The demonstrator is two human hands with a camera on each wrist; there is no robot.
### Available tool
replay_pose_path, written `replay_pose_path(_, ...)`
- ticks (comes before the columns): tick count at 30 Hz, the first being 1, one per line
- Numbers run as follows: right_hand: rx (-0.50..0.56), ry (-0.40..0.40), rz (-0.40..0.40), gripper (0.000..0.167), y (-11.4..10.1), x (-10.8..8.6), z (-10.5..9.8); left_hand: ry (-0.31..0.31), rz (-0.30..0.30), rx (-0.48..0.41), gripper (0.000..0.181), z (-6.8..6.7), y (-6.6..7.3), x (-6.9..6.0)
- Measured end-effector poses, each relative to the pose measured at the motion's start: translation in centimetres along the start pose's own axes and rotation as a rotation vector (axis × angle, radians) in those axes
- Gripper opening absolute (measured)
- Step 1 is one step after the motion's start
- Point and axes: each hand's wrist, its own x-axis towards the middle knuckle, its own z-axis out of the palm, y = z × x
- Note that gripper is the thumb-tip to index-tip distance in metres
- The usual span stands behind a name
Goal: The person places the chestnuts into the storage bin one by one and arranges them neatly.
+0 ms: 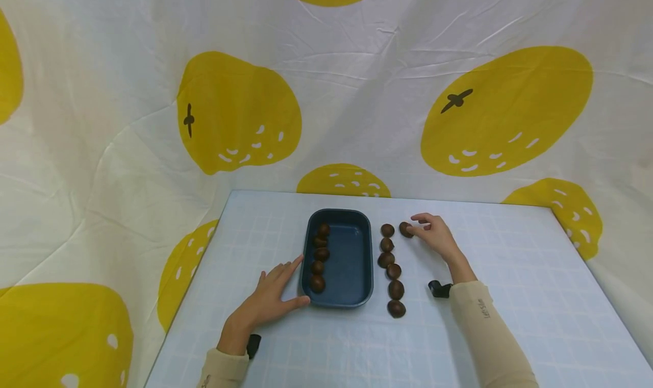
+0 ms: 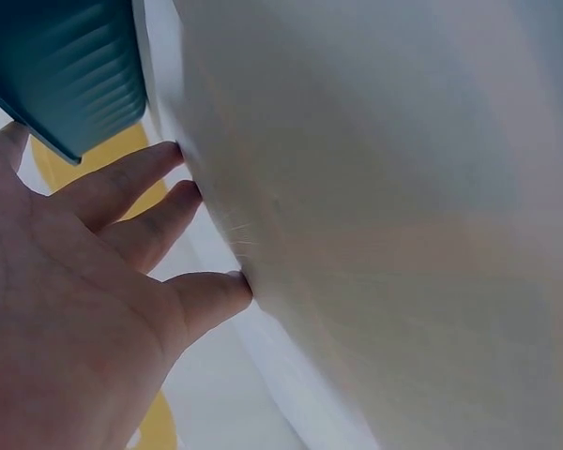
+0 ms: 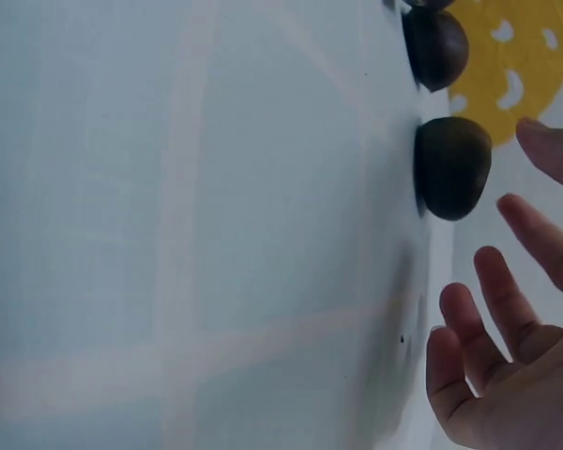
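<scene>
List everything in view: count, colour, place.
Table: one, pale blue, in the foreground
Tray: one, dark blue, on the table
Tray chestnuts: five, brown, along its left side
Row chestnuts: six, brown, right of the tray
Lone chestnut: one, brown, right of the row
Sheet: one, white and yellow, behind the table
Cameras: two, black, at the wrists
Sleeves: two, beige, both arms
Left hand: one, at the tray's left side
Right hand: one, at the lone chestnut

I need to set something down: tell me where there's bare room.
Bare: inside the tray, right of its chestnut row; on the table right of the right sleeve, and between it and the left sleeve. Crowded: from tray to right hand, where a chestnut column and one separate chestnut lie.
</scene>
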Motion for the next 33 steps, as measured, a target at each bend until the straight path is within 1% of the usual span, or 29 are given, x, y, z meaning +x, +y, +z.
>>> replay_pose_path(3,-0.005,-0.032,0.028,0.055,0.5,0.1,0.2,-0.005,-0.006,0.01,0.093,0.0,0.0,0.0)
replay_pose_path(8,-0.037,-0.056,0.038,0.06,1.0,0.2,0.5,-0.008,-0.004,0.008,0.093,0.0,0.0,0.0)
replay_pose_path(15,-0.094,-0.031,-0.001,0.053,1.1,0.5,0.8,-0.006,0.0,0.005,0.094,0.1,-0.1,0.0)
replay_pose_path(20,-0.113,-0.026,0.007,0.052,1.2,0.7,0.9,-0.014,-0.004,0.011,0.094,0.0,0.0,0.1)
replay_pose_path(22,-0.117,-0.023,0.008,0.052,1.1,0.7,0.9,-0.012,0.001,0.015,0.094,0.0,0.0,0.1)
replay_pose_path(27,-0.122,-0.003,-0.022,0.049,0.8,0.5,1.0,-0.005,0.004,0.029,0.095,0.2,-0.2,0.2)
replay_pose_path(33,-0.102,-0.002,-0.06,0.046,0.4,0.3,0.9,-0.009,0.005,0.018,0.094,-0.1,0.1,0.0)
